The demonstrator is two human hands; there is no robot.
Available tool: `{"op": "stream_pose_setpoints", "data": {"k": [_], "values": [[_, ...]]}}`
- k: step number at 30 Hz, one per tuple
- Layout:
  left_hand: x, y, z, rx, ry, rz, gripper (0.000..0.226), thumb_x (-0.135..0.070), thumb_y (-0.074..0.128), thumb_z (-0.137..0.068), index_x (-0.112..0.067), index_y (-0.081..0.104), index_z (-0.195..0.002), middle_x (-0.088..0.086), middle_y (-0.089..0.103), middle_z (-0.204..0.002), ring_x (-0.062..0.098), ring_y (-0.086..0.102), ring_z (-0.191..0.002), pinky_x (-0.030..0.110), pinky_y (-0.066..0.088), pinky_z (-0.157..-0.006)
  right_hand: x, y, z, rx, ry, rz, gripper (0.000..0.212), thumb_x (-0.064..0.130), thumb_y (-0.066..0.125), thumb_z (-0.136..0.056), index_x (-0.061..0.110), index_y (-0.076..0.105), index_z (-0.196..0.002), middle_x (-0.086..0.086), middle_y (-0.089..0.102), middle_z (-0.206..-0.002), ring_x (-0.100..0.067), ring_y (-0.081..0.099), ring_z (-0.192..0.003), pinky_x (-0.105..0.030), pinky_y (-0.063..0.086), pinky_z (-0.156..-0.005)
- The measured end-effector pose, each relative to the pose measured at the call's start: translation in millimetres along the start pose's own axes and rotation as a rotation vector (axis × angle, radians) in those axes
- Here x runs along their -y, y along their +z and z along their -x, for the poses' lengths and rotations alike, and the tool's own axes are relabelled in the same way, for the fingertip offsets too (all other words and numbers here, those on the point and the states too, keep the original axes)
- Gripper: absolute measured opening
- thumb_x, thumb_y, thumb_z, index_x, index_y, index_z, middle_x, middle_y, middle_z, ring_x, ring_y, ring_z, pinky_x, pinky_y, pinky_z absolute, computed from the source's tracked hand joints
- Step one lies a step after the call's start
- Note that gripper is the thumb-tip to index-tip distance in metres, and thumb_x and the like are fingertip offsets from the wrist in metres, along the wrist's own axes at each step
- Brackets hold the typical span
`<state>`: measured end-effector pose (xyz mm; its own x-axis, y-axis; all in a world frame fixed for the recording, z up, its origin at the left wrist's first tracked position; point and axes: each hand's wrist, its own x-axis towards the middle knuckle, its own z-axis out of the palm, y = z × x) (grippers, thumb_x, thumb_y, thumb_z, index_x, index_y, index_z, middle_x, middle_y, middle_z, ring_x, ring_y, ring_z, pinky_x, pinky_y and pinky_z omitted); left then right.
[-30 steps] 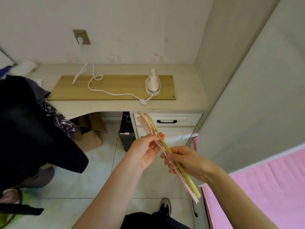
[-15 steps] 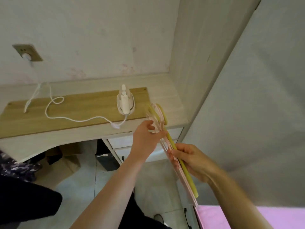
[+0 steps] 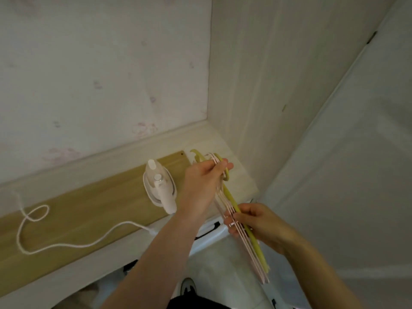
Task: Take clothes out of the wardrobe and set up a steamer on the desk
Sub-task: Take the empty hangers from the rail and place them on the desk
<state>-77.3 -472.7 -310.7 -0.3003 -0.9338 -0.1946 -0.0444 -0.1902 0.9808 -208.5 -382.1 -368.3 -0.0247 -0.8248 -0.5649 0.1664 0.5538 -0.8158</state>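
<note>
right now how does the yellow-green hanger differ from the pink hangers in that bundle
The yellow-green hanger is a single thick bar on the bundle's right side; the pink hangers are several thin ones stacked to its left. Its hook curls out past the left hand, while the pink hooks sit tucked under the fingers. All lie parallel, gripped together by both hands, the right hand lower down.

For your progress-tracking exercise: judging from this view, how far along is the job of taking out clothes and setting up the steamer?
Looks done: the white handheld steamer stands on the light wooden board on the desk, its white cord trailing left. In hand: both hands, left hand and right hand, grip a bundle of pink and yellow-green plastic hangers. Left: no clothes are visible here.
</note>
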Motion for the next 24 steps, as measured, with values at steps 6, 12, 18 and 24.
{"op": "stream_pose_setpoints", "data": {"k": [6, 12, 18, 24], "values": [[-10.5, -5.7, -37.5, 0.096, 0.025, -0.038, 0.030, -0.019, 0.058, -0.093, 0.010, 0.067, -0.090, -0.007, 0.076, -0.088, 0.006, 0.069, -0.094, 0.040, 0.050, -0.096, 13.3, 12.8, -24.9, -0.082, -0.007, -0.062, 0.018, 0.001, 0.054, -0.093, -0.008, 0.066, -0.103, -0.015, 0.073, -0.085, -0.018, 0.069, -0.073, -0.026, 0.056, -0.068], [-13.2, -3.5, -70.3, 0.156, -0.045, 0.032, 0.022, -0.013, 0.057, -0.093, 0.003, 0.071, -0.087, -0.002, 0.076, -0.093, 0.006, 0.067, -0.101, 0.034, 0.048, -0.099, 23.5, 8.2, -55.8, -0.226, -0.036, 0.007, 0.015, 0.003, 0.056, -0.092, -0.005, 0.068, -0.092, -0.008, 0.069, -0.069, -0.013, 0.063, -0.059, -0.022, 0.051, -0.057], [-4.9, -13.3, -105.9, 0.109, -0.148, 0.144, 0.020, -0.021, 0.058, -0.093, -0.017, 0.076, -0.084, 0.000, 0.075, -0.098, 0.013, 0.065, -0.105, 0.033, 0.045, -0.101, 32.7, -8.5, -101.3, -0.395, -0.124, 0.222, 0.015, 0.003, 0.057, -0.091, 0.001, 0.069, -0.083, -0.008, 0.070, -0.071, -0.017, 0.062, -0.063, -0.023, 0.052, -0.060], [17.1, -32.1, -142.5, -0.039, -0.276, 0.279, 0.020, -0.020, 0.062, -0.091, -0.003, 0.073, -0.090, 0.005, 0.073, -0.098, 0.014, 0.066, -0.094, 0.023, 0.051, -0.085, 34.2, -24.0, -151.1, -0.497, -0.188, 0.542, 0.025, 0.004, 0.057, -0.090, 0.013, 0.064, -0.068, -0.001, 0.065, -0.066, 0.000, 0.059, -0.054, -0.012, 0.048, -0.060]]}}
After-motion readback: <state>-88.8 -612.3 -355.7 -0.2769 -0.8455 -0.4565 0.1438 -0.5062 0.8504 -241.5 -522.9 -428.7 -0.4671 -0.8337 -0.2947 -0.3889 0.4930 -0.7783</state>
